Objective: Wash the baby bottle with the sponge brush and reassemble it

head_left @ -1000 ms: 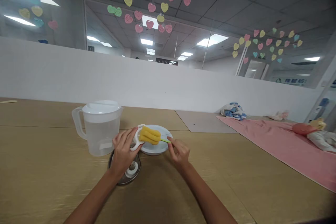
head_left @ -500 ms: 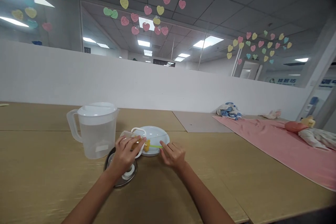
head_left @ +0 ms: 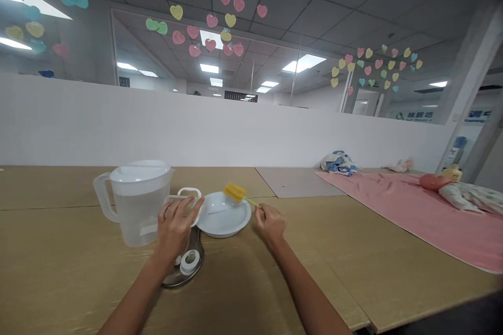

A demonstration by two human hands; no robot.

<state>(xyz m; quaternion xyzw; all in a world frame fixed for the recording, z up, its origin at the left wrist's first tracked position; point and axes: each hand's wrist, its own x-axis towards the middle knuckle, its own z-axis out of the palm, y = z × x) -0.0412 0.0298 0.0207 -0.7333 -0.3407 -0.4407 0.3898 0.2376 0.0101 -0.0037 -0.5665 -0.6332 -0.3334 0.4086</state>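
My left hand is wrapped round a clear baby bottle with white handles; the fingers hide most of its body. In my right hand is the thin green handle of a bottle brush, pinched near its end. The brush's yellow sponge head is outside the bottle, above the back rim of a white bowl. Below my left hand lies a dark metal tray. It carries a white bottle collar with a teat, partly covered by my wrist.
A clear plastic pitcher with water stands left of my left hand. To the right, a pink cloth covers part of the table. Crumpled blue-and-white fabric sits by the low white wall. A red-orange item lies farther right.
The sponge head went deeper into the bottle, then came out to the right and up over the bowl. My left hand moved slightly left with the bottle. The view turned somewhat right.
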